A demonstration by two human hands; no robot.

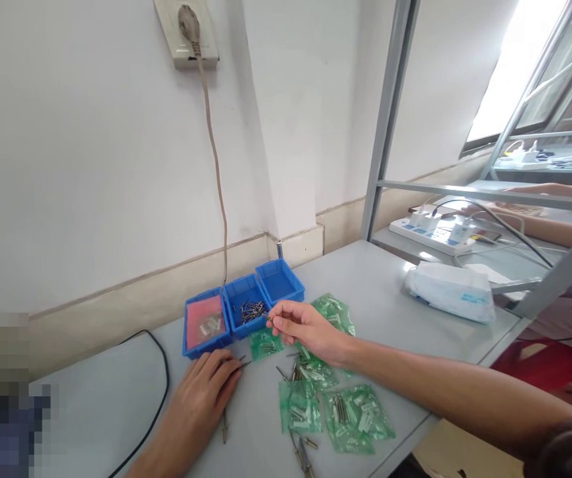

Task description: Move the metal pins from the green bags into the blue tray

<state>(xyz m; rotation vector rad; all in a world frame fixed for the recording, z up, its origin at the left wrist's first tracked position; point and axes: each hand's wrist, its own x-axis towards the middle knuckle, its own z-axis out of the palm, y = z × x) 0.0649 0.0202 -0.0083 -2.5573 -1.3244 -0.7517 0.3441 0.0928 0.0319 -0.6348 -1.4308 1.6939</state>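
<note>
My right hand (306,328) is closed in a pinch at the front right of the middle blue bin (233,289). A small brownish piece (269,318) shows at its fingertips, too small to name. Dark metal screws (253,311) lie loose in that bin. My left hand (204,392) rests on the table with curled fingers, in front of the left blue bin (185,335). Thin dark metal pins (244,364) stick out past its fingertips. A slim metal pin with a brass-coloured end (225,431) lies beside this hand. Green plastic bags (300,406) of small parts lie around my right hand.
A third blue bin (281,282) stands at the right of the row. More loose metal pins (304,455) lie near the table's front. A black cable (167,372) runs along the left. A white packet (450,292) lies by the grey metal frame (383,133); another person's arms show beyond.
</note>
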